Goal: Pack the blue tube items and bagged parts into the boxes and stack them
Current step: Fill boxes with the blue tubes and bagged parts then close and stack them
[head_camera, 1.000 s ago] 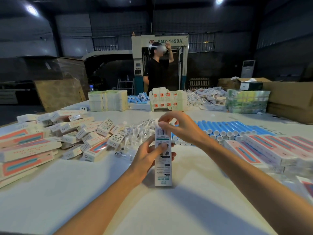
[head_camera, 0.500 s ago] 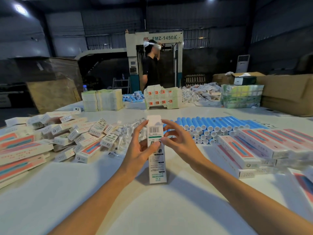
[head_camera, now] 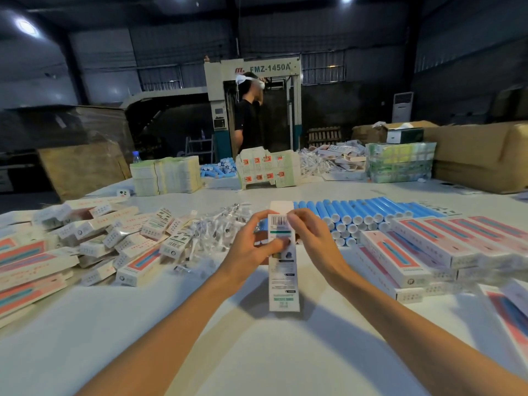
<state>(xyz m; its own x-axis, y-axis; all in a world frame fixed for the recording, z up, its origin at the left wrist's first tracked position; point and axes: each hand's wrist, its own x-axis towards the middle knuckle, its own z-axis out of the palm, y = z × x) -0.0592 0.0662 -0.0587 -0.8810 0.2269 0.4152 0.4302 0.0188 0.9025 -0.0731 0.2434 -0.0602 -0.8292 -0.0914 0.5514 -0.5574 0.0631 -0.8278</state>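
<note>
Left hand (head_camera: 248,252) and right hand (head_camera: 314,238) grip an upright barcoded box (head_camera: 283,284); machine (head_camera: 268,68) behind reads FMZ-1450A.

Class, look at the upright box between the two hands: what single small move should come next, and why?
Probably press the top flap shut with the right hand. The flap seems to stand raised above the upright box, the left hand grips the box's middle, and the right hand pinches its upper end.
</note>
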